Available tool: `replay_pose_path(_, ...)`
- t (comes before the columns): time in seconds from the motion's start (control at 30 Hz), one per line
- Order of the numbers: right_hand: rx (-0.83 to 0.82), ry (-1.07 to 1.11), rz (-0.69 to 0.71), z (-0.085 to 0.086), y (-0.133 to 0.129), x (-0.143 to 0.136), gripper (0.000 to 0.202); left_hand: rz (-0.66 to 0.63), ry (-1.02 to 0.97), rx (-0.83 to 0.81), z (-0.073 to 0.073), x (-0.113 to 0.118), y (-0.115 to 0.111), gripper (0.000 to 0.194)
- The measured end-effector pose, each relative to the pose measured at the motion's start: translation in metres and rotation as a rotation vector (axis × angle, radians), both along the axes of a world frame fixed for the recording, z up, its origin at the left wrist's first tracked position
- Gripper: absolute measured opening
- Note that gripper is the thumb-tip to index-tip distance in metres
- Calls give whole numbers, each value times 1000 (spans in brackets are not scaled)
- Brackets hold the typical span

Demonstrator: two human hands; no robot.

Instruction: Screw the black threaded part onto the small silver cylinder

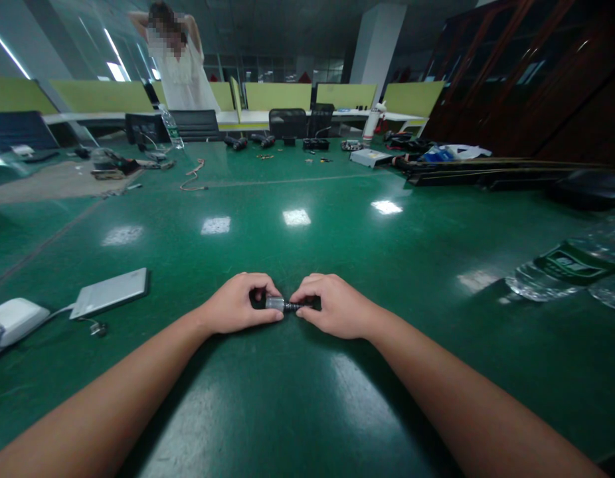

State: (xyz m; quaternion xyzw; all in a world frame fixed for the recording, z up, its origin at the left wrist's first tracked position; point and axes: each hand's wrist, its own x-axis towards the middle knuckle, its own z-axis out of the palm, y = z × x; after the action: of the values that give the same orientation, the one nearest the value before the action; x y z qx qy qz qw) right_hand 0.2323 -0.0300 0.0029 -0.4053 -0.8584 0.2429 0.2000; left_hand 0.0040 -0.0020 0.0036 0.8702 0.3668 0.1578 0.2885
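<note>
Between my two hands, low over the green table (pixel 307 245), is a small silver-grey metal cylinder (pixel 274 303) with a narrower dark ridged shaft (pixel 290 307) at its right end. My left hand (pixel 245 302) pinches the cylinder between thumb and fingers. The fingers of my right hand (pixel 332 305) close on the dark shaft, whose far end they partly hide. The piece lies roughly level, pointing left to right. Its exact kind is too small to make out.
A power bank-like slab (pixel 111 292) and a white device (pixel 13 322) lie at left. Plastic water bottles (pixel 561 269) lie at right. Power drills (pixel 236 142), a cord (pixel 190 178) and a standing bottle (pixel 172 127) are farther back. A person (pixel 180 73) stands beyond the table.
</note>
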Motion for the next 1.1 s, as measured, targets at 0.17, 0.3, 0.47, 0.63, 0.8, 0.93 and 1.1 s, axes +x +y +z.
replay_pose_path(0.17,16,26,18,-1,-1,-2,24,-8,-3,16,0,-1,1,26)
replay_pose_path(0.3,33,34,19,-3,-1,-4,22,-7,-4,27,1,0,0,25)
replay_pose_path(0.47,70,24,-31,-6,0,-8,15,-14,8,51,0,1,0,23)
replay_pose_path(0.63,79,35,-33,-8,1,-9,13,-24,11,71,-1,0,0,23)
replay_pose_path(0.8,90,29,-8,-7,1,-7,12,-25,15,61,0,0,1,23)
replay_pose_path(0.93,79,16,1,-4,1,-6,12,-28,15,52,1,0,1,24)
replay_pose_path(1.1,65,1,8,-1,0,-5,12,-36,30,55,1,-1,1,27)
